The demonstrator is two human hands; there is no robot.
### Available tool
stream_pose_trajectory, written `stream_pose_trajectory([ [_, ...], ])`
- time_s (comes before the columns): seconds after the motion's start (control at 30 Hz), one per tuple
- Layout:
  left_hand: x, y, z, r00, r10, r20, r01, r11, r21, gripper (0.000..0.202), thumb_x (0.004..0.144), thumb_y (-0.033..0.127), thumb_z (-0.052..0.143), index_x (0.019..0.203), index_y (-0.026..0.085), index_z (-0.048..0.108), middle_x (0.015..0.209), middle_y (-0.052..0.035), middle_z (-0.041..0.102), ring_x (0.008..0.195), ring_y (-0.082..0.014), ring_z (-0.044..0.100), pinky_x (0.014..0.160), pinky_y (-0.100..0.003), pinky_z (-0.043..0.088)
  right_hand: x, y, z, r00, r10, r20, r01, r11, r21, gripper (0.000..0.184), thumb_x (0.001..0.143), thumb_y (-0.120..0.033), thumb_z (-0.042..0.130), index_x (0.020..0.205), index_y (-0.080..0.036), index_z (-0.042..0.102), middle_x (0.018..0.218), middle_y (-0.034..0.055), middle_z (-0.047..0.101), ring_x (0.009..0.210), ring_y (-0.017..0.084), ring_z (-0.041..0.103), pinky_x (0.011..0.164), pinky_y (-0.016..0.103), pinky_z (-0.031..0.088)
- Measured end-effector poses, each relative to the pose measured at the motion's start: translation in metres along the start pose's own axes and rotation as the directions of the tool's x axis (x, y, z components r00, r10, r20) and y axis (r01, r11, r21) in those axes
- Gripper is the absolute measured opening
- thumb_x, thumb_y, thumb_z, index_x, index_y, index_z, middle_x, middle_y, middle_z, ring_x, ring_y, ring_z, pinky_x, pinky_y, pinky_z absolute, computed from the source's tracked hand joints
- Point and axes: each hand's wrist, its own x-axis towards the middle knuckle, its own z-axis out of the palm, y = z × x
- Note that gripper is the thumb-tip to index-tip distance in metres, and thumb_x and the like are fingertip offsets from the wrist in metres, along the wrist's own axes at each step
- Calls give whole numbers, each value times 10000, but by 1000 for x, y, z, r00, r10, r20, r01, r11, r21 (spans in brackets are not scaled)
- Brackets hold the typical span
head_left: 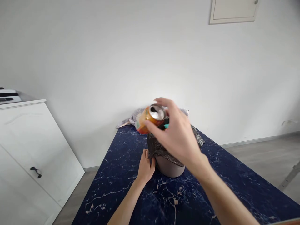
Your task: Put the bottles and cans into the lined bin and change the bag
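Observation:
My right hand [178, 134] is closed round an orange drink can [150, 118] with an opened silver top, held tilted just above a small grey bin [170, 167]. A black bag [159, 147] lines the bin and hangs over its rim. My left hand [145, 167] rests against the bin's left side, fingers pressed on the bag's edge. The bin stands on a dark blue marbled table [145, 193]. Something teal shows inside the bin behind my right hand.
A grey cloth [133, 118] lies at the table's far end against the white wall. A white cabinet [30, 150] with a black handle stands to the left. Wooden floor lies on both sides of the table.

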Motion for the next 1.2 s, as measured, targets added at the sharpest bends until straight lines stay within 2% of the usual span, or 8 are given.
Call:
stream_pose_trajectory([
  [0.17, 1, 1, -2, 999, -11, 50, 14, 998, -58, 266, 1105, 326, 344, 1154, 233, 588, 1151, -112, 575, 1007, -262, 627, 872, -436, 568, 6, 50, -25, 994, 61, -87, -68, 995, -79, 512, 978, -459, 654, 1420, -225, 543, 1479, 170, 608, 1336, 368, 609, 1047, 587, 551],
  [0.27, 1, 0, -2, 998, -24, 60, 29, 996, -83, 265, 1101, 334, 358, 1170, 240, 596, 1186, -118, 570, 1039, -266, 625, 888, -438, 563, 3, 67, -35, 975, 59, -214, -68, 997, -36, 428, 991, -454, 647, 1353, -237, 579, 1447, 153, 626, 1353, 340, 605, 1084, 580, 536],
  [0.4, 0, 1, -2, 997, -52, 61, 59, 991, -119, 259, 1096, 344, 369, 1153, 238, 599, 1192, -120, 571, 1044, -262, 627, 889, -431, 562, 1, 60, -48, 922, -34, -386, 59, 997, 52, 211, 1011, -339, 618, 1207, -262, 619, 1245, 79, 711, 1187, 238, 693, 1050, 473, 577],
  [0.53, 1, 2, -3, 993, -110, 43, 116, 982, -150, 243, 1081, 383, 403, 1099, 237, 596, 1111, -113, 607, 955, -253, 653, 815, -403, 563, 3, 50, -59, 900, -74, -429, 123, 989, 87, 119, 1025, -275, 569, 1110, -260, 651, 1056, 47, 732, 1025, 195, 728, 929, 387, 606],
  [0.63, 1, 4, -6, 985, -171, 29, 173, 970, -171, 270, 1069, 440, 414, 1055, 237, 590, 1027, -100, 641, 897, -257, 661, 759, -384, 548, 6, 61, -64, 930, -60, -361, 108, 987, 115, 102, 1000, -272, 593, 1063, -252, 671, 920, 22, 740, 894, 181, 735, 829, 357, 606],
  [0.87, 4, 0, -11, 953, -304, 20, 300, 926, -228, 391, 1025, 585, 437, 1027, 229, 598, 919, -75, 695, 774, -251, 650, 668, -338, 487, 18, 124, -73, 979, 79, -190, -56, 991, 121, 130, 940, -266, 618, 1023, -214, 704, 794, 21, 745, 740, 176, 734, 711, 343, 582],
  [1.03, 8, -4, -12, 943, -333, 22, 327, 910, -256, 455, 964, 653, 518, 976, 213, 635, 880, -61, 707, 832, -266, 660, 750, -356, 503, 32, 148, -82, 980, 124, -153, -95, 978, 188, 161, 937, -270, 594, 1036, -193, 695, 786, 35, 742, 715, 175, 725, 663, 330, 567],
  [1.2, 10, -3, -15, 930, -366, 33, 358, 882, -308, 527, 937, 716, 541, 946, 215, 706, 872, -68, 737, 898, -286, 694, 824, -393, 556, 43, 206, -84, 964, 201, 176, -221, 970, 102, 247, 947, -397, 644, 1084, -202, 709, 896, 75, 781, 803, 206, 735, 756, 362, 584],
])
